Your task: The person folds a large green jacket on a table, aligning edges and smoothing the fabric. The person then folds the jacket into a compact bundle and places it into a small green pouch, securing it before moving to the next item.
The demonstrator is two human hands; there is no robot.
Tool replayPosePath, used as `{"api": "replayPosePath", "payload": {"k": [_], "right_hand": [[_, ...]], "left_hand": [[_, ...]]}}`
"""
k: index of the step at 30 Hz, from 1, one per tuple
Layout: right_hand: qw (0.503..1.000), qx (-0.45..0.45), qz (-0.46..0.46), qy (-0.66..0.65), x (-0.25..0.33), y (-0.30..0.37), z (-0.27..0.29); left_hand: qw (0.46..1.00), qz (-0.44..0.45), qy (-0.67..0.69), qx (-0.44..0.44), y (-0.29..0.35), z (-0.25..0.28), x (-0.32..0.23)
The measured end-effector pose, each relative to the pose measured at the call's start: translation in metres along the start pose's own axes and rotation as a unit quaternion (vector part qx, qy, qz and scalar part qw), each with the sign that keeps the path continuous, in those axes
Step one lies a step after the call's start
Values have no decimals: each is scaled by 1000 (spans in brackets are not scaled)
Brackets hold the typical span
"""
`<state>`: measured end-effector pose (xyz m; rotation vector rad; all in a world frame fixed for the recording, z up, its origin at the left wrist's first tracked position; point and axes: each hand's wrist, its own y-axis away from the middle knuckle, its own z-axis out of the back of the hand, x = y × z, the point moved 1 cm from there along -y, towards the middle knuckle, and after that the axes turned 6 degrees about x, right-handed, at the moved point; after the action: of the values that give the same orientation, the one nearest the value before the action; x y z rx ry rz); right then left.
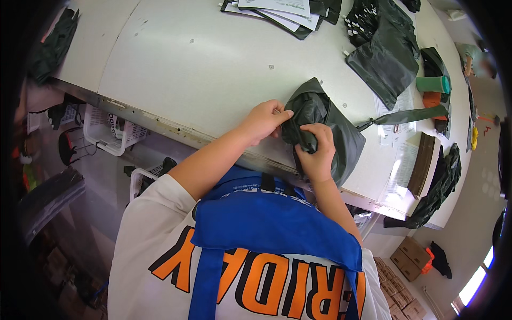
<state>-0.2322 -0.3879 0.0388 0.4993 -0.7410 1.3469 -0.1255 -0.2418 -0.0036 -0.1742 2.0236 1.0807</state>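
A dark green bag of thin, smooth fabric (pixel 344 146) lies at the table's near edge, its mouth bunched and folded over toward me. At its left side my left hand (pixel 266 121) pinches the rim of the fabric between thumb and fingers. My right hand (pixel 318 152) is closed on the bunched fabric near the bag's middle, thumb and fingers curled around a fold. What lies inside the bag, if anything, is hidden. A narrow, knotted dark green fabric strip (pixel 410 116) stretches away to the right, close to the bag's far corner.
Dark pouches with printed sheets (pixel 282 13) lie at the far edge. Another dark green bag (pixel 386 64) rests at the far right, near a green cylinder (pixel 433 84). White plastic baskets (pixel 109 133) sit under the pale table (pixel 186 69). Cardboard boxes (pixel 397 290) stand on the floor at right.
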Motion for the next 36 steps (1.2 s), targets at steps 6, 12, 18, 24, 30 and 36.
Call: {"api": "replayPosePath", "payload": {"k": [6, 12, 18, 24, 30, 36], "right_hand": [[995, -19, -51, -79, -9, -6, 2], [992, -15, -73, -103, -15, -11, 0], [991, -18, -75, -108, -14, -16, 0], [999, 48, 4, 16, -4, -18, -7], [938, 314, -19, 145, -12, -29, -22], [831, 416, -195, -313, -30, -54, 11]], "left_hand": [[989, 30, 142, 30, -9, 18, 13], [942, -177, -252, -134, 3, 3, -8], [794, -298, -519, -105, 21, -2, -13], [721, -255, -628, 144, 24, 11, -55], [715, -305, -596, 202, 19, 20, -36], [764, -291, -548, 179, 21, 21, -34]]}}
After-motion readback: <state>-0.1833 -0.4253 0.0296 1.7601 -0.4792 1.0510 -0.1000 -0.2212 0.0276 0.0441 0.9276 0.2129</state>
